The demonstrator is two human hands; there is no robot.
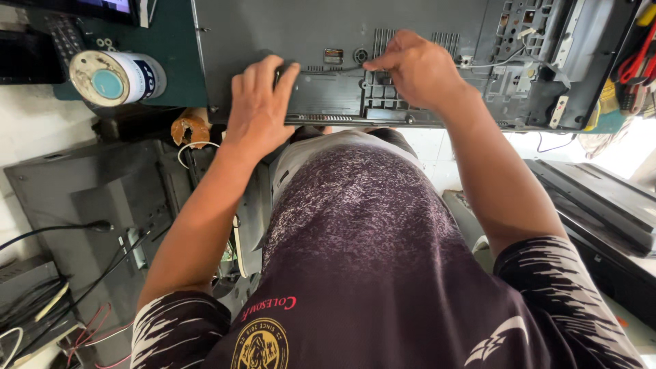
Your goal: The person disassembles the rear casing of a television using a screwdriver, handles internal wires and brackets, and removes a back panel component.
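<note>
- A large dark grey plastic back panel (328, 41) of a flat screen set lies face-down across the green bench top (171, 61), its near edge right at the person's waist, which puts its screw holes and vents within easy reach of both arms
- The left hand (258, 109) lies flat on the panel's near edge, fingers (273, 78) stretched out and close together, palm down; it closes on nothing and seems to press the panel steady against the bench
- The right hand (417, 68) is drawn into a loose pinch over the ribbed black section (383, 102) of the panel, thumb and forefinger tips meeting near a round screw boss (361, 55); whether a small part sits between those tips cannot be told
- A thin grey wire (502, 63) runs from beside the right hand toward the bare metal chassis (547, 48) at the panel's right end
- A white tin with a worn, blue-centred lid (113, 76) lies on its side on the bench, well left of the left hand
- Another dark screen back (89, 205) leans below the bench at the left, with black cables (61, 229) plugged into it
- Red-handled tools (639, 61) hang at the far right edge
</note>
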